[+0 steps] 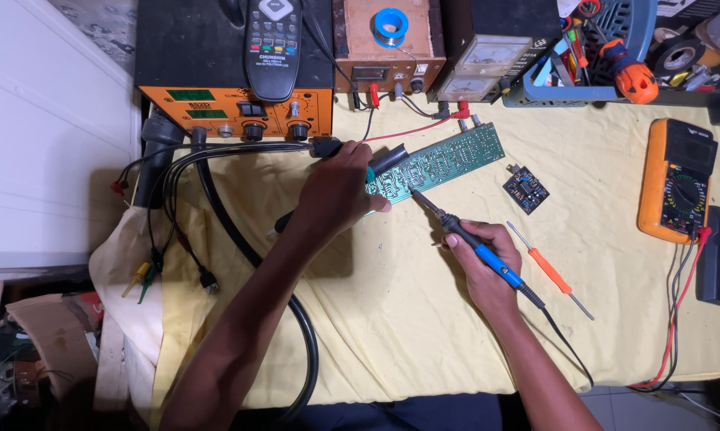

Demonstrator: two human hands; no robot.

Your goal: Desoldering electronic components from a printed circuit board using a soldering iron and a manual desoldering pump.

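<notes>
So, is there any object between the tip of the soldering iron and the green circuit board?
Nothing visible. The right hand holds the soldering iron with its tip at the circuit board, which the left hand holds. The orange screwdriver lies aside.

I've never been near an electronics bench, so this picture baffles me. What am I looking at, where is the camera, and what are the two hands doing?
The camera sits on the person's head and looks down at their own two bare hands over a table with a yellow cloth.

The left hand holds down a long green circuit board. The right hand grips a soldering iron with a blue handle like a pen, its tip meeting the board's near edge.

Around them lie an orange-handled screwdriver, a small dark circuit board and an orange multimeter with red and black leads. At the back stand an orange and black soldering station with a remote control on top, a meter box and a blue tool basket.
</notes>
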